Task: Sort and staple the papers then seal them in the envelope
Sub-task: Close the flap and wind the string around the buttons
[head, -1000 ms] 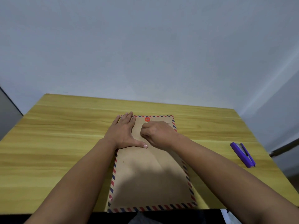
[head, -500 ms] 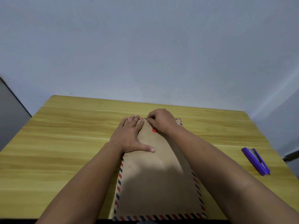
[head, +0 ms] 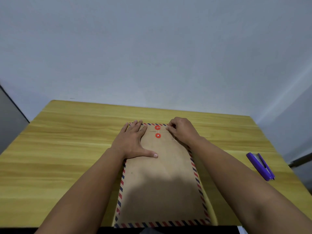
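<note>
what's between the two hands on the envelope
In the head view, two red closure discs sit on the envelope between the left hand and the right hand.

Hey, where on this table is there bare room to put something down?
Most bare wood lies left of the envelope, out to the table edge. A free strip runs along the far edge behind both hands. Right, a patch sits between the envelope and stapler. It is crowded at the envelope's top, where the left hand presses flat and the right hand pinches.
</note>
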### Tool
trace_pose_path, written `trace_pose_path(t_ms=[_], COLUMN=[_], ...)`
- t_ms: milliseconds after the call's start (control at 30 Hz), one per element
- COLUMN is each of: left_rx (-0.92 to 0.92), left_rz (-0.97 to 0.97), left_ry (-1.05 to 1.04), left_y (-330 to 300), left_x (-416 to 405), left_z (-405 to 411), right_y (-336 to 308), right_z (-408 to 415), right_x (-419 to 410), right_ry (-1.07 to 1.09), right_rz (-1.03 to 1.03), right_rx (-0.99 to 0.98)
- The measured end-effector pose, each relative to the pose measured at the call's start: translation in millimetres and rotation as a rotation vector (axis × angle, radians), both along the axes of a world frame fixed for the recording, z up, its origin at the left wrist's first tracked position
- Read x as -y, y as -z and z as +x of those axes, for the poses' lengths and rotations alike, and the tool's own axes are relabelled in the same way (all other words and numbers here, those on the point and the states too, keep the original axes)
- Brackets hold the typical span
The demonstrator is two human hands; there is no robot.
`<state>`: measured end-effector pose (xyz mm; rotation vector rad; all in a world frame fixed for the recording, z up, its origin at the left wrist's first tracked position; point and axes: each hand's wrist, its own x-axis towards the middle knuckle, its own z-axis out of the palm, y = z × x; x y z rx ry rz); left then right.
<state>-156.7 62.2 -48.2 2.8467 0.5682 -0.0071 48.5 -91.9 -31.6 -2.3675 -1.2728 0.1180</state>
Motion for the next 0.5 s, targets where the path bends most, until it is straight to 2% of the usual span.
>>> trace_pose_path(t_ms=[300,500], left_rx=[-0.005,-0.006], left_rz=[-0.003,0.001], left_ry=[-0.008,-0.004], left_y=[-4.2,-3.9], left_x=[2.7,1.6], left_z=[-2.6,-1.7], right_y=[-32.6,-43.4], right_z=[1.2,13.4], right_x=[27.7,20.9], right_ry=[-0.103,-0.064], right_rz=[-0.223,-0.186], right_rx=[-0.055,0.119])
